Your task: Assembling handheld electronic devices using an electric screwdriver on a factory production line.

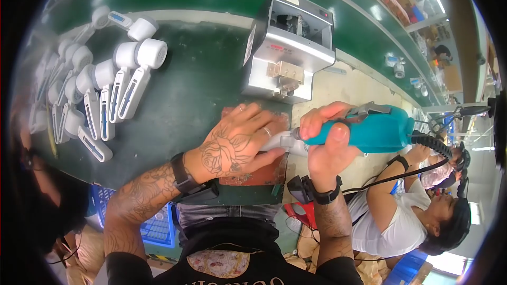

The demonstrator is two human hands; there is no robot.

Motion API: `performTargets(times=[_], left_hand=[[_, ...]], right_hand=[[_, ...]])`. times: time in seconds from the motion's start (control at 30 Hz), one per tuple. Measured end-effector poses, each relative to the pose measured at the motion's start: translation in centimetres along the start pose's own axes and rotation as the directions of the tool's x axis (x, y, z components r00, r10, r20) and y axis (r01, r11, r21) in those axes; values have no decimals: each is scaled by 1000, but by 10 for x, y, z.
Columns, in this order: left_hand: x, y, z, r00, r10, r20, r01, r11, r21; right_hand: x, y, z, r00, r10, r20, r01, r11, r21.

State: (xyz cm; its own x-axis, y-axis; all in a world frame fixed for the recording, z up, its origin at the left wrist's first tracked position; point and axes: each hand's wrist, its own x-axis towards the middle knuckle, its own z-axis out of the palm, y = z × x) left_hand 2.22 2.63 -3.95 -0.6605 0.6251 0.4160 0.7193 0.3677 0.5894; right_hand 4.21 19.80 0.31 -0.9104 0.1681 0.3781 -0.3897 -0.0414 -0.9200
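Observation:
My right hand [336,150] is wrapped round a teal electric screwdriver [380,132], held sideways with its tip pointing left. The tip reaches a white plastic handheld device [297,145], and I cannot tell whether it touches a screw. My left hand [232,145] presses the device down over a reddish-brown work pad [248,178], its fingers bent round the device and hiding much of it. A coiled black cord [430,143] runs from the screwdriver's rear end. Both wrists wear dark bands.
Several white round-headed devices [138,71] with long handles crowd the left of the green table [195,74]. A silver-black machine [290,47] stands beyond my hands. A blue crate [158,227] sits below the table's edge. A person in a white shirt [383,221] works at the right.

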Motion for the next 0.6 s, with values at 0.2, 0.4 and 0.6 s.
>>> performTargets(times=[0.2,0.4,0.6], left_hand=[[0,1,2,1000,6,-3,-5,996,85],[0,1,-1,1000,0,28,-3,996,91],[-2,-2,-5,1000,8,12,-8,1000,18]], right_hand=[[4,4,-2,998,-19,63,16,999,42],[3,5,-1,998,-15,56,14,1000,27],[26,-8,9,996,-64,66,67,997,-39]])
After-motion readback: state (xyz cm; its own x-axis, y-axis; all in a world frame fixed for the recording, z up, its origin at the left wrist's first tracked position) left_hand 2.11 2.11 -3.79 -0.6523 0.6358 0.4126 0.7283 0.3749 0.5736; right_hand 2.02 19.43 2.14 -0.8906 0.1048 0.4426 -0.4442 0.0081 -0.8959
